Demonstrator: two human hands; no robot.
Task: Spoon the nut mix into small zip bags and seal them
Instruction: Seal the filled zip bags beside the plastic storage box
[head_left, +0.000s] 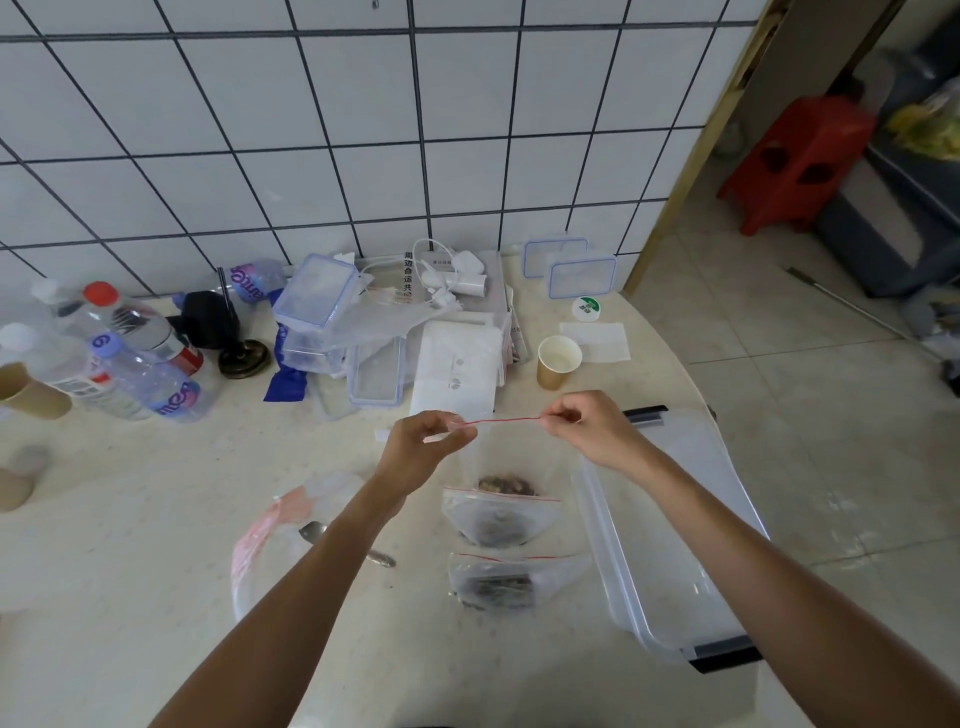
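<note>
I hold the small clear zip bag with the red seal line (511, 457) above the pale speckled desk (130, 519), my left hand (428, 441) and right hand (587, 428) each pinching one end of its seal. The seal runs left to right, mouth up, nut mix (506, 486) hanging low. A half-pressed strip could spill nuts over the two filled bags (498, 519) below.

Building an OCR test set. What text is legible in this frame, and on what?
"周边命运共": vertical black print on the white packet by the wall.
"6": purple cap of the lying bottle.
"men", partial: purple label on that bottle's body.
"anc", partial, upside down: label of the bottle near the wall.
Green-and-white round lid: print too small to read.
White box: small logo, unreadable.
Red-capped bottle: label blurred.
</note>
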